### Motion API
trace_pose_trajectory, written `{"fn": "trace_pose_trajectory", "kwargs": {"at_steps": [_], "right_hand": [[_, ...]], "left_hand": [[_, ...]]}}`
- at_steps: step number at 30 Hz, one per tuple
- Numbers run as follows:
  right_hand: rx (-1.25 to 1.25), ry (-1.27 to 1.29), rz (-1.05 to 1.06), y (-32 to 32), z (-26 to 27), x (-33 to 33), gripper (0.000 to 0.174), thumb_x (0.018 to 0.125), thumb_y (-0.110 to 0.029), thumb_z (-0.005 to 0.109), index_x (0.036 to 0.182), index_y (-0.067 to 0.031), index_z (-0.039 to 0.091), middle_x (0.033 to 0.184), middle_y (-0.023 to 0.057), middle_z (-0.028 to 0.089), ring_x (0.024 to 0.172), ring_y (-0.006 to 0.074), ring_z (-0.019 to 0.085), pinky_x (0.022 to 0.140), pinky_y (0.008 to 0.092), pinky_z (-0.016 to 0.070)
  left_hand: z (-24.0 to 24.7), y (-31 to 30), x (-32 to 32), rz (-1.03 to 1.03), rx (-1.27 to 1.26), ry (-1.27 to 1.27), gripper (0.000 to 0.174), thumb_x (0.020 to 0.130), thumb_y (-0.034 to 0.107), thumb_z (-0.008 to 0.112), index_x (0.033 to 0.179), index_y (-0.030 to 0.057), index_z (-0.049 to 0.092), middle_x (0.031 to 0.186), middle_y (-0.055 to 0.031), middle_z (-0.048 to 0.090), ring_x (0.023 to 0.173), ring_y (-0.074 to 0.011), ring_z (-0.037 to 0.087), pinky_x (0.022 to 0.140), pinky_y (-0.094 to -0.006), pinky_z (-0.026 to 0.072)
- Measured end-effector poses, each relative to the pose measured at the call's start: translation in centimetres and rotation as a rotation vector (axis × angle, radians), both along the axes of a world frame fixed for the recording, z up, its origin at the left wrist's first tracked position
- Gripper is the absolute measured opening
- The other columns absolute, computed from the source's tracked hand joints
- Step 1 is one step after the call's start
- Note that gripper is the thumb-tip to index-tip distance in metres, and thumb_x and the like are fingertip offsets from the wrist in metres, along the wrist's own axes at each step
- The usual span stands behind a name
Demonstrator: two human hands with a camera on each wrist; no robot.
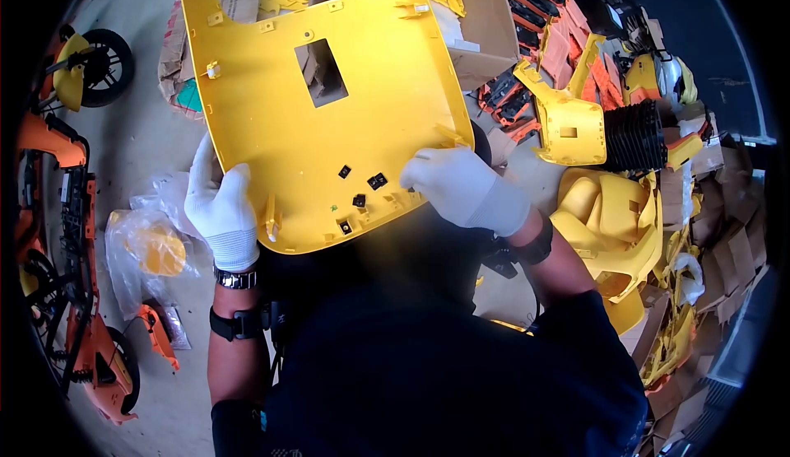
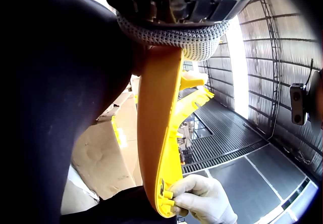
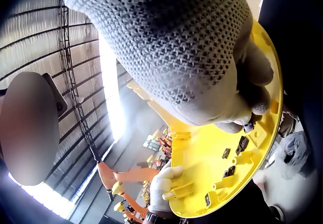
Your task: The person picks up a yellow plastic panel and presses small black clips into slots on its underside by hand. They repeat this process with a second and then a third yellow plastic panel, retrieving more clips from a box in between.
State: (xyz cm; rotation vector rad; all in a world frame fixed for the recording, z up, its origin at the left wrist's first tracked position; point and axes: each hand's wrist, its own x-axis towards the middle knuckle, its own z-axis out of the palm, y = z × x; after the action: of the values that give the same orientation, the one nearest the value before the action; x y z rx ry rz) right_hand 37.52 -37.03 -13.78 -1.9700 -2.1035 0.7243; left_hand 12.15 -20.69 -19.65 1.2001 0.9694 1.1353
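Observation:
A large yellow panel (image 1: 362,128) lies inner side up over the person's lap. My gloved left hand (image 1: 218,210) grips its left edge, thumb on the inner face. At the near right rim, my gloved right hand (image 1: 465,185) has curled fingers; the right wrist view shows them pinching a small dark clip (image 3: 248,127) over the panel (image 3: 202,153). Several small black clips (image 1: 377,181) lie loose on the panel, and another black clip (image 1: 345,227) sits at the near rim. The right fingertips are partly hidden in the head view.
Beyond the panel are cardboard boxes (image 1: 481,25) with yellow parts. Yellow body parts (image 1: 605,210) are piled at the right, beside stacked black parts (image 1: 635,136). A plastic-wrapped yellow part (image 1: 163,251) lies on the floor at left, near an orange vehicle frame (image 1: 103,375).

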Motion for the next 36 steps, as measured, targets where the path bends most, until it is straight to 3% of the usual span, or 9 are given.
{"fn": "trace_pose_trajectory", "kwargs": {"at_steps": [9, 24, 27, 30, 33, 36], "right_hand": [[0.094, 0.018, 0.052, -0.1, -0.3, 0.0, 0.017, 0.082, 0.001, 0.058, 0.093, -0.0086, 0.067, 0.089, 0.0108, 0.064, 0.089, 0.0321, 0.066, 0.076, 0.0417, 0.0516], [0.145, 0.09, 0.062, -0.9, -2.2, 0.2, 0.018, 0.084, -0.004, 0.058, 0.096, -0.0132, 0.069, 0.089, 0.0068, 0.063, 0.088, 0.0268, 0.065, 0.075, 0.0415, 0.0489], [0.131, -0.089, 0.2, -1.5, -2.4, 0.0, 0.021, 0.084, -0.004, 0.059, 0.1, -0.0131, 0.068, 0.091, 0.0064, 0.064, 0.091, 0.0279, 0.064, 0.078, 0.0412, 0.0492], [0.136, -0.095, 0.196, -1.9, -2.0, -0.1, 0.024, 0.084, -0.007, 0.063, 0.108, -0.01, 0.065, 0.098, 0.0092, 0.063, 0.095, 0.0301, 0.062, 0.083, 0.0403, 0.0489], [0.327, -0.093, -0.009, -3.0, -1.0, -1.2, 0.033, 0.083, -0.014, 0.069, 0.114, -0.006, 0.06, 0.102, 0.0128, 0.06, 0.1, 0.0322, 0.06, 0.089, 0.0411, 0.0474], [0.323, -0.177, -0.026, -3.4, 0.0, -1.3, 0.041, 0.081, -0.02, 0.074, 0.115, -0.0047, 0.057, 0.106, 0.0138, 0.058, 0.105, 0.0324, 0.057, 0.092, 0.0433, 0.0462]], "left_hand": [[-0.2, 0.1, -0.1, -0.003, 0.01, -0.007, 0.053, 0.085, -0.007, 0.055, 0.138, -0.0134, 0.05, 0.124, -0.0187, 0.066, 0.107, -0.0202, 0.066, 0.093, -0.0298, 0.0522], [0.1, 0.0, 0.9, 0.044, -0.073, -0.058, 0.051, 0.085, -0.009, 0.051, 0.136, -0.0137, 0.053, 0.124, -0.0182, 0.066, 0.109, -0.0214, 0.066, 0.096, -0.0313, 0.051], [0.1, 0.1, 0.9, 0.036, -0.078, -0.06, 0.05, 0.085, -0.009, 0.051, 0.135, -0.0134, 0.054, 0.123, -0.0177, 0.067, 0.108, -0.0214, 0.066, 0.095, -0.031, 0.0514], [-0.2, 0.2, 0.9, 0.067, -0.034, -0.022, 0.049, 0.085, -0.008, 0.051, 0.134, -0.0127, 0.056, 0.121, -0.0169, 0.068, 0.106, -0.0206, 0.067, 0.094, -0.0302, 0.052], [0.3, 0.2, 1.0, 0.065, -0.009, 0.039, 0.05, 0.083, -0.008, 0.052, 0.133, -0.0123, 0.056, 0.119, -0.0164, 0.069, 0.104, -0.0195, 0.067, 0.092, -0.0293, 0.0523], [0.6, 0.5, 0.6, 0.014, -0.032, 0.096, 0.052, 0.082, -0.008, 0.053, 0.134, -0.0123, 0.056, 0.118, -0.0161, 0.069, 0.103, -0.0186, 0.067, 0.091, -0.0287, 0.0521]]}}
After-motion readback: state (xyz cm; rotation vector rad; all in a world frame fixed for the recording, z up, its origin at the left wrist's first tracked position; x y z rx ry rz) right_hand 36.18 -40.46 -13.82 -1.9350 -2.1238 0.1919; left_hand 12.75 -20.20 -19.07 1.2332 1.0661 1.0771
